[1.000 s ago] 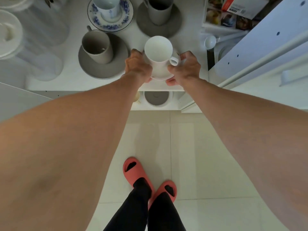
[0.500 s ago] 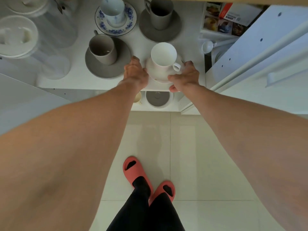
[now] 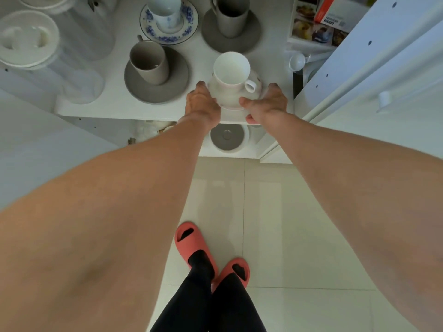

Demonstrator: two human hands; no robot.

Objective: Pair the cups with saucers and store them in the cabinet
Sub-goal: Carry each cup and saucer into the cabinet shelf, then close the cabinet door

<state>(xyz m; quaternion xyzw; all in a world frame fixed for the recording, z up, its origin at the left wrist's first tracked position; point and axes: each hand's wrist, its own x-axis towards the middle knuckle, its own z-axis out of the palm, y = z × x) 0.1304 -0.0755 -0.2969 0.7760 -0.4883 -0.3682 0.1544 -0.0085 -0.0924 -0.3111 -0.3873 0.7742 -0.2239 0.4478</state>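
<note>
White cup (image 3: 232, 72) sits upright on its white saucer (image 3: 258, 88), at the front edge of the cabinet shelf (image 3: 115, 107), handle toward the person's right. Both hands are on the saucer w/ the cup between them: left hand (image 3: 202, 104) has fingers curled at the saucer's left rim, right hand (image 3: 268, 104) pinches the right rim, thumb on top near the cup base (fingers under the shelf edge partly hidden, so contact there is unclear). Left of the white cup: grey cup on a grey saucer (image 3: 153, 77). Behind the white cup: another grey cup on a grey saucer (image 3: 231, 25), and behind-left a blue-patterned cup & saucer (image 3: 169, 20). Below the white cup, on a lower shelf, a lone grey saucer (image 3: 226, 137).
</note>
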